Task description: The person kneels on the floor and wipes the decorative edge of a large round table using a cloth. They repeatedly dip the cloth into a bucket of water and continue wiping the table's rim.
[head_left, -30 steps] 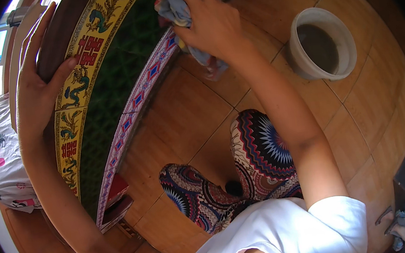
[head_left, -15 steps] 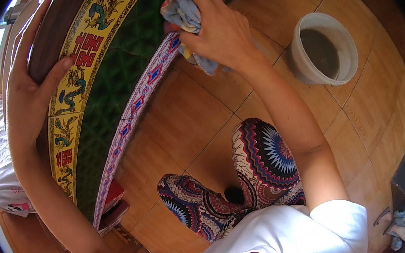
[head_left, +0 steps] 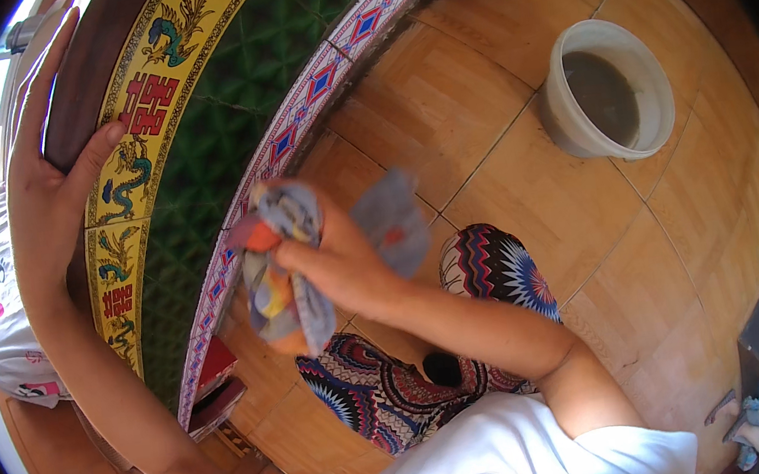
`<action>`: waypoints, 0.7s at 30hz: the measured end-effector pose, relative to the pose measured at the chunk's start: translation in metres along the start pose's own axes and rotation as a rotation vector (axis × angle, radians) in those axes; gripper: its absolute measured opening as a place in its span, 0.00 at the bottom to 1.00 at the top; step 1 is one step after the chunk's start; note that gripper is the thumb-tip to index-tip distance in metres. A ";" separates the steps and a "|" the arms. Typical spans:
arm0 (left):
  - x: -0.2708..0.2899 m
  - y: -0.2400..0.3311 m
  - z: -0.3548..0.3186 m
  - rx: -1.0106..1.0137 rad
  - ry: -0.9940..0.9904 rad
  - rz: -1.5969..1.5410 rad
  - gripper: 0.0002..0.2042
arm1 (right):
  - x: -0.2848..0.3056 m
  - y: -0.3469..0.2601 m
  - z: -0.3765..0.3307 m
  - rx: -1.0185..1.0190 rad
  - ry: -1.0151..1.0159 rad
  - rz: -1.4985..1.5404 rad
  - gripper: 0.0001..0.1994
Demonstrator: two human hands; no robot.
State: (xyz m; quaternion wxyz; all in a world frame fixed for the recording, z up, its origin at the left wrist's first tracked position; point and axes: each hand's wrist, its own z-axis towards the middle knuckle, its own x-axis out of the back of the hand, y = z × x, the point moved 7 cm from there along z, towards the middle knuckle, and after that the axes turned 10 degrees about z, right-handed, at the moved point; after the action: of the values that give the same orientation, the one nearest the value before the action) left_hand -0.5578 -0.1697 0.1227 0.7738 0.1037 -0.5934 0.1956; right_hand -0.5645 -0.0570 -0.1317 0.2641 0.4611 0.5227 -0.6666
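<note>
My left hand (head_left: 47,193) rests on the dark wooden rim (head_left: 89,73) of a tiled structure. Its fingers stretch upward and the thumb lies on a yellow tile band (head_left: 129,185) with dragon and bird figures. In my right hand (head_left: 345,264) is a bunched grey, multicoloured cloth (head_left: 269,290), one loose end trailing blurred to the right. The cloth is at the lower white border strip (head_left: 294,130) with red and blue diamonds; whether it touches the strip I cannot tell. Between the two bands runs a dark green tile face (head_left: 198,187).
A white bucket (head_left: 562,121) of murky water stands on the tan tile floor (head_left: 496,197) to the right. My knees in patterned trousers (head_left: 494,271) are below. A white printed fabric (head_left: 5,323) lies at far left, and red boxes (head_left: 214,375) sit under the strip's lower end.
My right hand has moved down and left along the border strip with the cloth still in its grip. The left hand stays almost in place on the rim.
</note>
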 end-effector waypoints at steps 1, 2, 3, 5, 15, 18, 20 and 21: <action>0.000 -0.001 0.001 -0.021 0.011 0.051 0.35 | 0.002 0.024 -0.007 0.018 0.020 -0.028 0.26; 0.002 0.001 0.001 -0.058 0.042 0.164 0.34 | 0.004 0.041 -0.015 0.035 0.036 -0.049 0.27; 0.009 0.003 0.001 -0.088 0.073 0.290 0.33 | 0.001 0.051 -0.025 0.004 0.019 -0.127 0.27; 0.008 0.013 -0.001 -0.179 0.169 0.569 0.30 | 0.008 0.059 -0.036 -0.048 0.006 -0.306 0.28; -0.221 0.075 0.013 -0.367 0.138 0.680 0.26 | 0.052 0.107 -0.046 -0.528 -0.408 -1.022 0.34; -0.232 0.075 0.032 -0.280 -0.027 0.823 0.36 | 0.054 0.108 -0.045 -0.409 -0.399 -1.045 0.34; -0.235 0.063 0.041 -0.158 0.026 0.819 0.34 | 0.053 0.109 -0.045 -0.371 -0.410 -1.048 0.33; -0.240 0.062 0.040 -0.162 0.013 0.851 0.35 | 0.053 0.109 -0.045 -0.353 -0.415 -1.050 0.33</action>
State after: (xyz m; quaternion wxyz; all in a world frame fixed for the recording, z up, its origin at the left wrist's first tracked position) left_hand -0.6720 -0.1730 -0.1010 0.6336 -0.2125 -0.5920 0.4506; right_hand -0.4811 -0.0417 -0.2294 0.0682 -0.0502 0.7213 -0.6875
